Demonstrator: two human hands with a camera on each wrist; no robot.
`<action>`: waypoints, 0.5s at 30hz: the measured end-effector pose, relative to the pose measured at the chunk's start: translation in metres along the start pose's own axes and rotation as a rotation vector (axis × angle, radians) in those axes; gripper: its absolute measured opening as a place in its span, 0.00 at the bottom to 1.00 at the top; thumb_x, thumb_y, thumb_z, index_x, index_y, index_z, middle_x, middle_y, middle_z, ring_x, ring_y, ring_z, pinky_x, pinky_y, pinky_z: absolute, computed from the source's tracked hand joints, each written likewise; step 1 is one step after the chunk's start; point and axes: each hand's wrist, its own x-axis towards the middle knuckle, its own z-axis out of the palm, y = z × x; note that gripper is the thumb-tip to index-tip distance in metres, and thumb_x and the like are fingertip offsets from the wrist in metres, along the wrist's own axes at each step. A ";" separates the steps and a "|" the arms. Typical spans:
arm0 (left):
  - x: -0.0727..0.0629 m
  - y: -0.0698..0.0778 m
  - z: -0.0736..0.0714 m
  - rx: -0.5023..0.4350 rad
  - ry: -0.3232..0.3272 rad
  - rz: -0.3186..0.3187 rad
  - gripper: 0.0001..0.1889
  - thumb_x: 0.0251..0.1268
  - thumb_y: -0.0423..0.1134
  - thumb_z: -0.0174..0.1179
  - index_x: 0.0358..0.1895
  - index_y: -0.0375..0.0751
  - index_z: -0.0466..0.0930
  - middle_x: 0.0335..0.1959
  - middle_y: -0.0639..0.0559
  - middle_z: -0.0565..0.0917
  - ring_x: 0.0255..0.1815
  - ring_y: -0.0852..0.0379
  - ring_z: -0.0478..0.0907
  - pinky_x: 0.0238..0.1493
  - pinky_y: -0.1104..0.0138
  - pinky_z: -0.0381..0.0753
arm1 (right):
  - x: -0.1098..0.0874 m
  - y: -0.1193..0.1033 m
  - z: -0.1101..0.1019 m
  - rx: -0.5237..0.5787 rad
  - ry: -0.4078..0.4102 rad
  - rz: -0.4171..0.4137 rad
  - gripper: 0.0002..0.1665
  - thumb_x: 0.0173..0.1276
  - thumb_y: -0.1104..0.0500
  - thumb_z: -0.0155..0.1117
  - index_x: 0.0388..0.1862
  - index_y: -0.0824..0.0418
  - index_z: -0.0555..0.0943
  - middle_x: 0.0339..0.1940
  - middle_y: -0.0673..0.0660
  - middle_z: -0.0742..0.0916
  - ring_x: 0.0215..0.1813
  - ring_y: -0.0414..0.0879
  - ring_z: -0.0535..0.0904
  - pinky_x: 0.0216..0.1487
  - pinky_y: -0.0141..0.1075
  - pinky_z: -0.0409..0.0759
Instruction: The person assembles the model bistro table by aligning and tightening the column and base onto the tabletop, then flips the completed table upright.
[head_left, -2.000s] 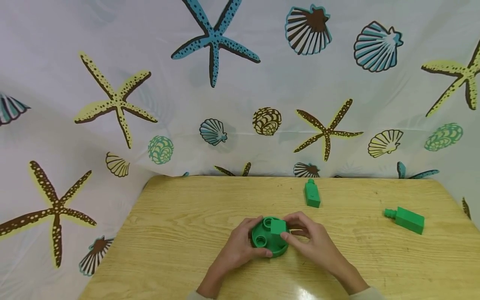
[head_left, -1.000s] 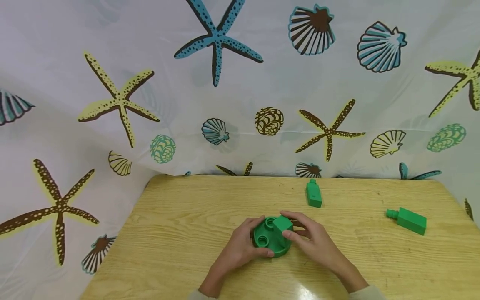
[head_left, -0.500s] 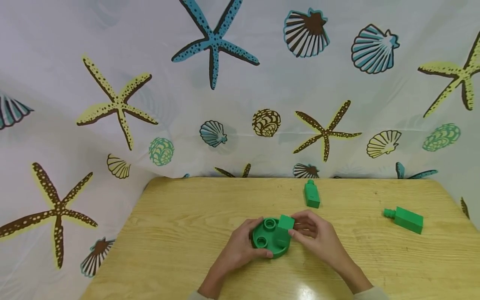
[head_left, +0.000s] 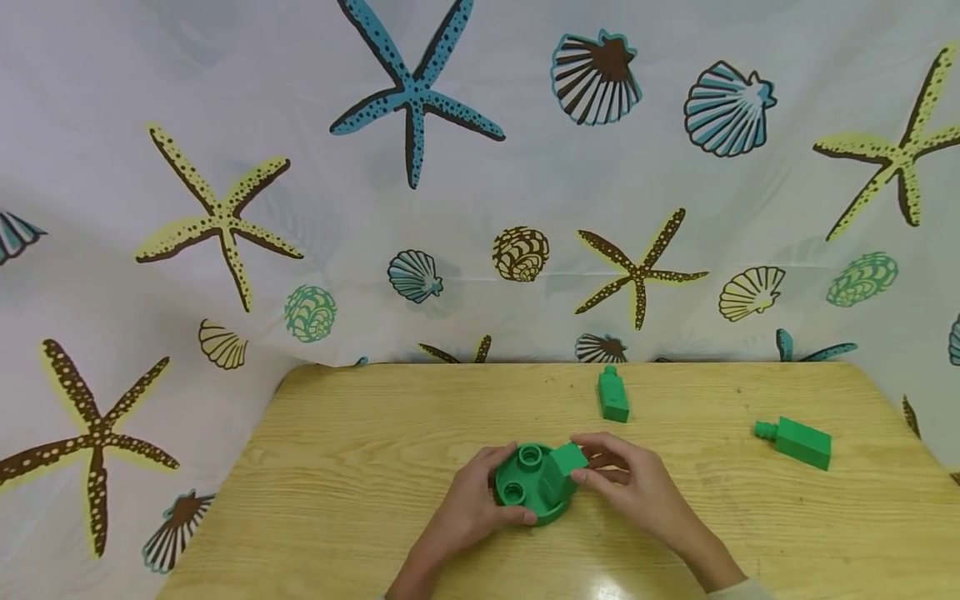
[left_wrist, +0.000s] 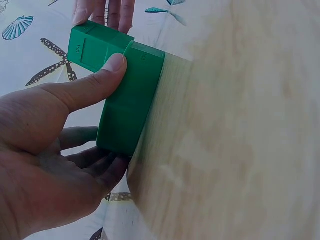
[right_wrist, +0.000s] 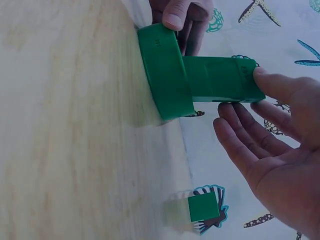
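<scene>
In the head view my left hand (head_left: 468, 498) grips a round green base (head_left: 528, 478) by its rim, thumb at the near side. Two open ring-shaped sockets (head_left: 513, 493) show on the base's left and far side. My right hand (head_left: 637, 483) pinches the top end of a green rectangular block (head_left: 564, 477) between thumb and fingers. That block stands on the right part of the base, its top leaning right; its lower end is hidden inside the rim. In the right wrist view the block (right_wrist: 212, 79) juts from the base (right_wrist: 162, 75), which rests on the table.
Two green bottle-shaped blocks with ridged necks lie on the wooden table (head_left: 360, 450): one block (head_left: 613, 398) behind the right hand, the other block (head_left: 802, 443) farther right. A white curtain (head_left: 480, 317) printed with starfish and shells hangs behind and to the left.
The block's top has shifted back and forth with the right hand and now leans farther right over the base. The left hand keeps its grip. The head view has shifted slightly.
</scene>
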 end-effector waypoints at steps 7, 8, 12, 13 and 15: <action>0.001 0.001 0.000 0.001 -0.007 0.004 0.52 0.47 0.46 0.84 0.75 0.30 0.67 0.65 0.38 0.76 0.67 0.39 0.73 0.67 0.44 0.72 | -0.002 0.000 -0.010 0.063 -0.050 -0.037 0.18 0.70 0.60 0.73 0.57 0.62 0.83 0.55 0.60 0.87 0.56 0.52 0.86 0.53 0.40 0.85; 0.001 0.001 0.000 0.000 -0.006 0.004 0.52 0.47 0.46 0.84 0.75 0.30 0.67 0.65 0.38 0.76 0.67 0.39 0.73 0.67 0.44 0.72 | -0.003 0.000 -0.012 0.063 -0.060 -0.037 0.18 0.70 0.60 0.73 0.57 0.63 0.83 0.54 0.61 0.87 0.55 0.52 0.86 0.53 0.39 0.85; 0.000 0.002 0.000 -0.006 -0.005 0.004 0.52 0.47 0.45 0.84 0.75 0.29 0.66 0.65 0.38 0.76 0.67 0.39 0.73 0.67 0.45 0.73 | -0.002 -0.001 -0.015 0.076 -0.081 0.016 0.18 0.67 0.59 0.76 0.52 0.61 0.82 0.51 0.60 0.88 0.53 0.51 0.87 0.51 0.39 0.86; 0.000 0.002 0.000 -0.007 -0.004 0.004 0.52 0.48 0.45 0.84 0.75 0.29 0.66 0.65 0.38 0.76 0.67 0.39 0.73 0.67 0.45 0.73 | -0.003 -0.001 -0.015 0.077 -0.084 0.025 0.18 0.66 0.59 0.77 0.52 0.61 0.82 0.50 0.59 0.88 0.53 0.51 0.87 0.51 0.40 0.86; 0.000 0.003 0.001 -0.006 -0.003 0.005 0.52 0.48 0.45 0.84 0.75 0.29 0.66 0.65 0.38 0.76 0.67 0.39 0.73 0.67 0.45 0.73 | -0.003 -0.002 -0.015 0.074 -0.085 0.033 0.19 0.64 0.58 0.78 0.51 0.59 0.82 0.50 0.58 0.87 0.52 0.51 0.87 0.51 0.40 0.86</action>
